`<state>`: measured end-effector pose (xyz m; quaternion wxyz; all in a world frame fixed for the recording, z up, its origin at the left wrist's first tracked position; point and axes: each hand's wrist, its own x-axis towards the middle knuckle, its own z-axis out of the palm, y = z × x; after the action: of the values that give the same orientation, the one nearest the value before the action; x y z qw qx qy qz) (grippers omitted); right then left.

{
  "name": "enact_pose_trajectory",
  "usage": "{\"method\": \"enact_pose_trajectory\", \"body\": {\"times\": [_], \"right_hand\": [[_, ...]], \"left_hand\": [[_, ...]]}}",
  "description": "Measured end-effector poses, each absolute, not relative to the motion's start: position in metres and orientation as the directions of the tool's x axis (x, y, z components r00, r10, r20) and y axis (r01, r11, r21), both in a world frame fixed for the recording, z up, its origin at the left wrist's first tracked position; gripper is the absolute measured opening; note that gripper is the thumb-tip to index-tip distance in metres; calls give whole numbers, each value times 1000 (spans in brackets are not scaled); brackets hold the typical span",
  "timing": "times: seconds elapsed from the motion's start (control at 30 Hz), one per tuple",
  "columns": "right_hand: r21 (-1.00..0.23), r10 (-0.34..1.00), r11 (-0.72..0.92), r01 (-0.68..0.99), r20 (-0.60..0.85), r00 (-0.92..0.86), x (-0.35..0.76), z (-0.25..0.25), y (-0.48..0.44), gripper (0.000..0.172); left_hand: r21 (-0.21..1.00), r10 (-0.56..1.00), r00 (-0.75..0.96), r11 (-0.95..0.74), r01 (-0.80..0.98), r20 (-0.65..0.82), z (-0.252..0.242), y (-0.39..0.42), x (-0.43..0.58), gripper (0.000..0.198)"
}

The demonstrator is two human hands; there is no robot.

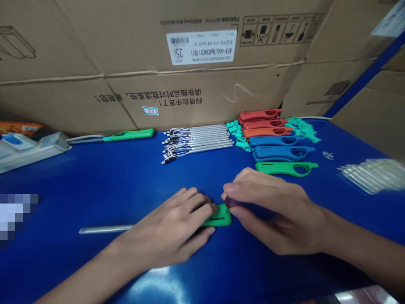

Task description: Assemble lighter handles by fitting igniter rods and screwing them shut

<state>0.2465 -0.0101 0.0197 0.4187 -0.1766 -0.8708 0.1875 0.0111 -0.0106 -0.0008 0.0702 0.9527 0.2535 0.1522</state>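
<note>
A green plastic lighter handle (pixel 219 217) with a long metal tube (pixel 104 229) sticking out to the left lies on the blue table (pixel 95 185). My left hand (pixel 172 230) lies over the handle, fingers curled round it and pressing it down. My right hand (pixel 272 211) is at the handle's right end, with thumb and fingers pinched on a small dark piece (pixel 232 202) that touches the handle's tip. Most of the handle is hidden under my left hand.
At the back lie a row of metal tubes with wires (pixel 199 139), small teal parts (pixel 238 135), red, blue and green handle shells (pixel 278 141), another green handle (pixel 129 135) and clear parts (pixel 373 175). Cardboard boxes (pixel 190 63) wall off the back.
</note>
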Motion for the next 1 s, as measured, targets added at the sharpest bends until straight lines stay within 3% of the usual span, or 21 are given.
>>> {"method": "enact_pose_trajectory", "body": {"times": [0.43,0.53,0.8,1.0], "right_hand": [[-489,481,860,146,680,-553,245,19,-10,39],[-464,491,863,199,679,-546,247,21,-11,42],[-545,569,800,249,560,-602,252,24,-15,53],[-564,582,795,224,604,-544,253,19,-14,63]], "left_hand": [[239,512,837,-852,466,195,-1,-10,11,19],[255,531,832,-837,484,161,-2,-9,11,19],[248,532,831,-837,488,163,-4,-9,9,18],[271,538,832,-828,492,134,-3,-9,10,17]]}}
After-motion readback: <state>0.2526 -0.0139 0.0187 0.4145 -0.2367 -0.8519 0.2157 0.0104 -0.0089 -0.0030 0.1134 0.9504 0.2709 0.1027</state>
